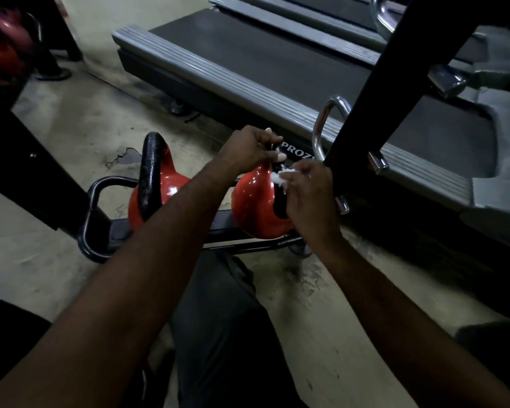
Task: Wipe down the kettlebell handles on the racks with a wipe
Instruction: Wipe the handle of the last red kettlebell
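1. Head view, looking down, dim light. I log two red kettlebells standing on a low black rack (171, 228) at floor level.
2. Left hand (249, 148): the fingers and thumb are curled tight round the top of the black handle (278, 204) of the right kettlebell (252, 201). The top of the handle is mostly hidden under the grip.
3. Right hand (309, 192): the fingers are bent and pinch a crumpled white wipe (281, 175) at the fingertips.
4. The wipe touches the side leg of that handle, just below the left hand. I cannot tell how far it wraps behind the handle.
5. The right kettlebell sits upright on the rails near the right end of the rack. Its glossy red body shows between the two wrists.
6. The left kettlebell (165, 195) stands upright on the same rack, apart from the right one. Its black handle loop is nearly edge-on to the camera, and the left forearm crosses in front of its lower right side.
7. Behind the rack lies a grey treadmill (277, 69), with its ribbed side rail running diagonally. Partial lettering "PROZ" shows beside the left hand.
8. At right, a black post (380, 83) slants across the frame. A chrome bar (321, 125) loops beside it, just beyond the right hand.
9. In the foreground, a grey trouser leg (224, 319) lies between the two forearms. The floor (56, 142) is pale and stained.
10. At top left there is a red shape (3, 45), too blurred to identify.
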Motion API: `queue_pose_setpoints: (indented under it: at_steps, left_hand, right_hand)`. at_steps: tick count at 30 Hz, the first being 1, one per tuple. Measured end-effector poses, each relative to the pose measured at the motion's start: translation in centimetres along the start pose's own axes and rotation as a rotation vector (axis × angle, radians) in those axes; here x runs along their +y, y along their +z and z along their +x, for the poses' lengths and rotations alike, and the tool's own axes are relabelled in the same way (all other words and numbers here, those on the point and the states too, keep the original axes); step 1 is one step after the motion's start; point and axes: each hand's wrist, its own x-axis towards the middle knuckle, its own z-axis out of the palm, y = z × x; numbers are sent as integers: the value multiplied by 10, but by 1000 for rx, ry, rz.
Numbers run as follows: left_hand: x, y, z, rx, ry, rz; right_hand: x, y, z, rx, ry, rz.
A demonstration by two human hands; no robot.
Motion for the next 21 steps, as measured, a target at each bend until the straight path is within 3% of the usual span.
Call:
queue_pose_setpoints:
  at_steps: [3,7,9,12,16,18,21]
  left_hand:
    - [1,0,-2,-5,7,-16]
    - [4,-5,0,-21,25,48]
    - [3,-2,-6,-10,53,38]
    - [-5,14,-26,95,137,23]
    - [-13,35,-82,292,236,89]
    - [-16,47,-117,273,352,164]
    - [-21,67,-144,199,498,344]
  right_hand:
    - [5,-2,7,-19,240,203]
    - [17,-5,-3,-78,637,723]
    - [24,0,15,-153,740,874]
    - [28,5,32,-184,600,847]
    - [44,-15,28,-193,94,361]
    - [44,-21,44,-335,-121,285]
    - [30,-15,91,-514,-304,158]
